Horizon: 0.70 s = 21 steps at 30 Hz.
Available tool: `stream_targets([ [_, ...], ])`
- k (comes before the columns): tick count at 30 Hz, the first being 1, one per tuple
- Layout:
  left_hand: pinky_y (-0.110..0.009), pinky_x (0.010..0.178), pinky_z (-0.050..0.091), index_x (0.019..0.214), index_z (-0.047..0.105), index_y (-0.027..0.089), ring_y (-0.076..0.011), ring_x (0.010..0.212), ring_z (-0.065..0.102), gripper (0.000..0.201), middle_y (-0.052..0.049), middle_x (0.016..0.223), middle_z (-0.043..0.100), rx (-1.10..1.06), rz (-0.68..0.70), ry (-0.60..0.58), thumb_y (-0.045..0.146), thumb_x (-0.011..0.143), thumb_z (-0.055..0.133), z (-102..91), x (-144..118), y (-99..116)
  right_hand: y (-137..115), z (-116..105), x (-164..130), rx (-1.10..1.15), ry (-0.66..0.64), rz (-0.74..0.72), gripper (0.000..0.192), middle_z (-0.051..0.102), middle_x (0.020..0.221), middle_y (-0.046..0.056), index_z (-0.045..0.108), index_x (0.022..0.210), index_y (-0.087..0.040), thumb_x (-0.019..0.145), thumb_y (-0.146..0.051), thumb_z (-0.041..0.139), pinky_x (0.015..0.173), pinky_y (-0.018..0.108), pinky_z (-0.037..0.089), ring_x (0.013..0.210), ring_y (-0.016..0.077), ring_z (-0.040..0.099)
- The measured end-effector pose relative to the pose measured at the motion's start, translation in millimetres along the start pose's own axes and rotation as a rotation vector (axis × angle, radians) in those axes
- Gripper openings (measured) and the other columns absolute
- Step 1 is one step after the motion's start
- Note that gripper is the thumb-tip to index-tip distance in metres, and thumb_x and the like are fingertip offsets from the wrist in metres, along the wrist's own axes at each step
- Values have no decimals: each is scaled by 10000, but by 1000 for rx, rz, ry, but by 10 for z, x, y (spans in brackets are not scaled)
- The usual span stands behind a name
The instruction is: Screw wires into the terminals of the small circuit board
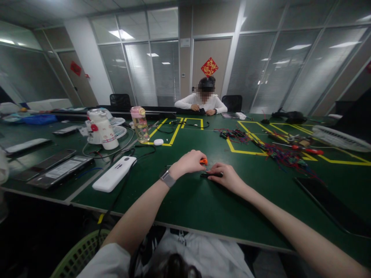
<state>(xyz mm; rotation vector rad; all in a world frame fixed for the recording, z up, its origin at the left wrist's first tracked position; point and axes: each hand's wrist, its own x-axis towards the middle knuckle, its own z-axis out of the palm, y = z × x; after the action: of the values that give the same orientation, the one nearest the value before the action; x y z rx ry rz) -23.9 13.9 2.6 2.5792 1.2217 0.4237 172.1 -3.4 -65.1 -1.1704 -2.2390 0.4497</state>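
Observation:
Over the green table, my left hand (189, 161), with a watch on its wrist, is closed around an orange-and-black handled tool (204, 161). Most of the tool is hidden by the fingers, so its kind does not show. A thin rod-like end sticks out on the hand's left side. Close beside it, my right hand (224, 175) pinches a small black part (205, 175) low over the tabletop. The fingertips of both hands nearly meet, and what lies between them is too small to make out.
To the left are a white power bank (114, 174), a white bottle (101, 129), a pink-lidded bottle (140, 125) and an earbud case (158, 142). Bundled wires (285, 156), a red-handled screwdriver (307, 150) and a black slab (330, 204) lie right. A person (203, 102) sits opposite.

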Motion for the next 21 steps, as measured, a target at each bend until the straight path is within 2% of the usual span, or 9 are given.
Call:
stream_targets([
  [4,-229,685,428,917,716,172,-182,811,624,221,-63,899,707,-5,-16,-13,282,728,683,-14,-2,16,13,-22,32,-98,48,45,160,668,893,79,771,895,-177,769,-243,697,723,312,501,784,201,636],
  [7,-235,695,431,919,714,175,-185,816,625,216,-64,909,704,3,-14,-12,278,732,680,-19,-7,13,114,-98,62,-152,93,127,170,666,866,79,774,899,-177,762,-244,699,688,300,494,756,198,628],
  [14,-247,711,452,959,701,200,-199,859,636,239,-59,950,695,41,-3,-45,315,754,662,38,-18,58,609,-314,228,-271,222,330,169,728,823,79,785,865,-167,741,-256,715,675,281,487,746,216,661],
  [21,-239,646,461,945,684,222,-191,796,650,183,-44,871,696,108,99,-69,309,805,604,215,-64,285,1080,-436,701,-291,297,420,111,759,747,68,788,793,-172,713,-214,723,663,255,507,727,218,700],
])
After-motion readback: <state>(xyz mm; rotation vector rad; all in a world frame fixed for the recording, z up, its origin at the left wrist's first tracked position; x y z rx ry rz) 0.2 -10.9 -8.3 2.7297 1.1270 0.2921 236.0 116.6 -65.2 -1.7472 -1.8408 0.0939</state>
